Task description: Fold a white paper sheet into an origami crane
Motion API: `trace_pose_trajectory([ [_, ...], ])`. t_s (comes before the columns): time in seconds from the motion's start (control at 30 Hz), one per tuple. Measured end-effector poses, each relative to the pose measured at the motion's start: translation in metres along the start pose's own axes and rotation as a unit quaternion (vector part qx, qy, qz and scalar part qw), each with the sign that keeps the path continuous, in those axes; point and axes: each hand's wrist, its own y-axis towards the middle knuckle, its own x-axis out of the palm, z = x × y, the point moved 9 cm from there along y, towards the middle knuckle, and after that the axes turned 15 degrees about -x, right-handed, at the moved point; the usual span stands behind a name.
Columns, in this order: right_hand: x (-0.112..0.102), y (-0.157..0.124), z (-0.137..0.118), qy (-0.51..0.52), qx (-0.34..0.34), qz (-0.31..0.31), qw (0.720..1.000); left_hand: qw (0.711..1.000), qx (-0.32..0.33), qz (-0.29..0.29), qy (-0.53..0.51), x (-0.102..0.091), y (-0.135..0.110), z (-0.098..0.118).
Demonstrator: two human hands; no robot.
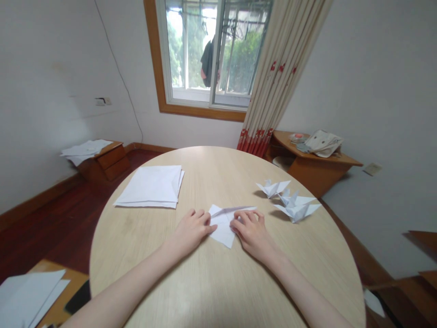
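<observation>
While the round table bears paper cranes, the left hand and right hand pinch folded paper.

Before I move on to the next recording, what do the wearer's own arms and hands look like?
The left forearm and right forearm are slender and bare, with no sleeve, watch or bracelet showing. For a grip there are ungloved fingers: the left hand and right hand show no rings. No cables or markings are visible.

Soft daylight from the window (pale glare outside), faint shadows on the table, wide-angle edge distortion.
</observation>
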Motion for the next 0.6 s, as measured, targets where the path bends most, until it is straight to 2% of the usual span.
trace_pose_trajectory([
  [0.23,0.0011,0.0045,-0.0092,0.007,-0.033,-0.011,0.999,1.0,-0.021,0.006,0.022,0.0015,-0.0001,-0.0058],
  [0.6,-0.0001,0.0042,-0.0104,0.061,-0.037,-0.007,0.997,0.998,-0.027,-0.02,-0.057,0.0083,-0.0005,-0.0031],
])
